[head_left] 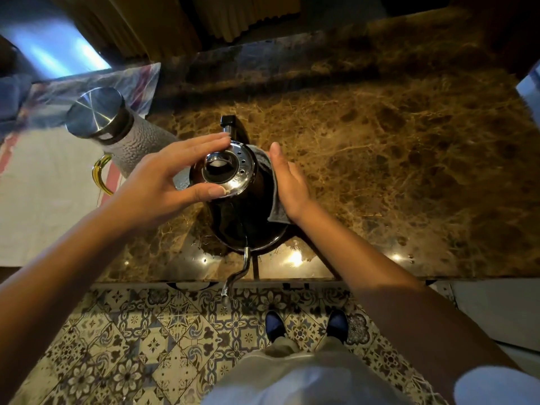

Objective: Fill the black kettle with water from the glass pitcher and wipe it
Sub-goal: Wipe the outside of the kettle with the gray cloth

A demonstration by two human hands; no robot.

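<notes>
The black kettle [233,223] stands on the brown marble counter [380,141] near its front edge. Its thin gooseneck spout [236,276] points toward me, past the edge. My left hand [157,176] spans the shiny metal lid [233,168], thumb on the near rim and fingers on the far rim. My right hand [289,185] lies flat and presses a grey cloth [277,211] against the kettle's right side. The glass pitcher [137,141], with a steel lid and yellow handle, stands to the left of the kettle.
A pale mat [43,200] with a red stripe covers the surface at left, under the pitcher. Curtains hang behind the counter. Below the counter's front edge is a patterned tile floor [146,346], where my feet stand.
</notes>
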